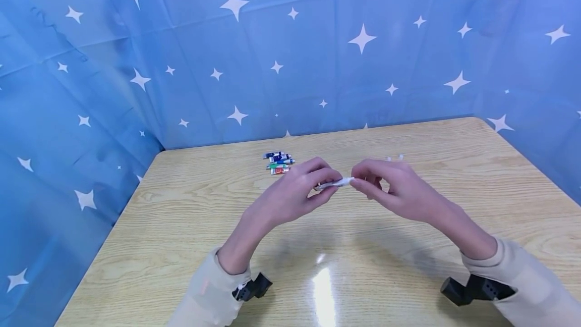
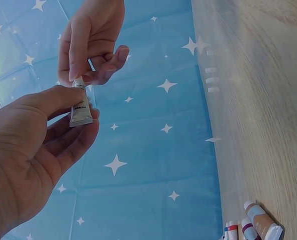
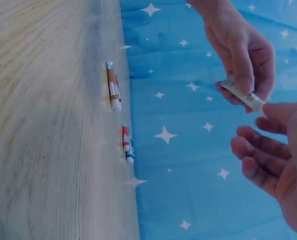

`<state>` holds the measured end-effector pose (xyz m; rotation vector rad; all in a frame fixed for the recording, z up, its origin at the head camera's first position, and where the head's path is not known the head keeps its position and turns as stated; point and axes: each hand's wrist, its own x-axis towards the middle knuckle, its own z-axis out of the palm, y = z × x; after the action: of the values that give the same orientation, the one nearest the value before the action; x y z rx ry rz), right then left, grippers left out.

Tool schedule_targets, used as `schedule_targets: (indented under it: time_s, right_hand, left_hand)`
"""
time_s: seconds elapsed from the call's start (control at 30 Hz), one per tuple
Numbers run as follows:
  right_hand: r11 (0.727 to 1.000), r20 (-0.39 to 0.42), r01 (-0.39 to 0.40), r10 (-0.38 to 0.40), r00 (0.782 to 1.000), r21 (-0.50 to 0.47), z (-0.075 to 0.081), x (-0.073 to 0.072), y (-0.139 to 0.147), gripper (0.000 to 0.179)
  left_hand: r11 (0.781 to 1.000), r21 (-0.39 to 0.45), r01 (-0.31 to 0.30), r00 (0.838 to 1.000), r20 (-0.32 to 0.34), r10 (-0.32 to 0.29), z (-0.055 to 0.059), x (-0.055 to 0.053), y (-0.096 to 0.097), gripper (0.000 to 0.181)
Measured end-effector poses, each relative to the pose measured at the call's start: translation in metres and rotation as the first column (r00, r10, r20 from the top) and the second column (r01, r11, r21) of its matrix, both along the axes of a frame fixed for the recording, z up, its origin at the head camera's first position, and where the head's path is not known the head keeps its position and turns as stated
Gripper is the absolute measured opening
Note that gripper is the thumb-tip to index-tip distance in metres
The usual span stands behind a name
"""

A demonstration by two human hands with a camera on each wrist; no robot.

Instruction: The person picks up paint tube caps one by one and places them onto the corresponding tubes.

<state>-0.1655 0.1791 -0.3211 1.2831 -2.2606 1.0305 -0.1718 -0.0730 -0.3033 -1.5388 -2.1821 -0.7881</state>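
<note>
The pale sleeves come nearest, each bearing a black wrist camera, over the bench, whose near edge is out of view. Beyond them the left hand and right hand face each other, and a small white tube bridges the gap, held above the wood. Its long axis runs from left fingers to right, roughly along the bench's far edge and slightly raised at the right end. The left thumb and fingers pinch the body, flat crimped end on their side; the right thumb and forefinger grip the narrow end, hiding whether a cap sits there. Any pull or twist would, I judge, work along that line. Farther off, coloured tubes lie left of the hands, nearer the far left corner than the far right; small white pieces lie right, towards the far edge. A starred blue curtain stands behind.
</note>
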Motion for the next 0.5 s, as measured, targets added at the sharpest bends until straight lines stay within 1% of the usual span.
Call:
schedule_targets:
  time_s: [0.1, 0.17, 0.27, 0.37, 0.5]
  right_hand:
    - [1.000, 0.043, 0.002, -0.003, 0.999, 0.013, -0.0009, 0.0018, -0.0010, 0.022]
    - [1.000, 0.065, 0.002, -0.003, 0.998, 0.015, -0.0019, 0.0029, -0.0020, 0.024]
    - [1.000, 0.059, 0.001, -0.002, 0.998, 0.002, -0.0043, 0.0038, -0.0039, 0.023]
    - [1.000, 0.053, 0.006, -0.006, 0.999, -0.002, -0.0061, 0.0035, -0.0048, 0.025]
    - [0.999, 0.071, 0.030, -0.032, 0.997, 0.029, -0.0051, 0.0038, -0.0030, 0.026]
  left_hand:
    - [1.000, -0.001, -0.002, 1.000, -0.014, 0.002, -0.0013, 0.0004, 0.0006, 0.013]
    - [1.000, 0.000, -0.001, 1.000, -0.017, 0.001, -0.0014, 0.0010, 0.0012, 0.012]
    - [1.000, -0.002, -0.006, 1.000, -0.023, 0.006, -0.0012, 0.0022, 0.0020, 0.012]
    - [1.000, -0.001, -0.013, 1.000, -0.013, 0.013, -0.0006, 0.0034, 0.0025, 0.012]
    - [1.000, 0.000, -0.013, 1.000, -0.004, 0.013, -0.0004, 0.0039, 0.0025, 0.013]
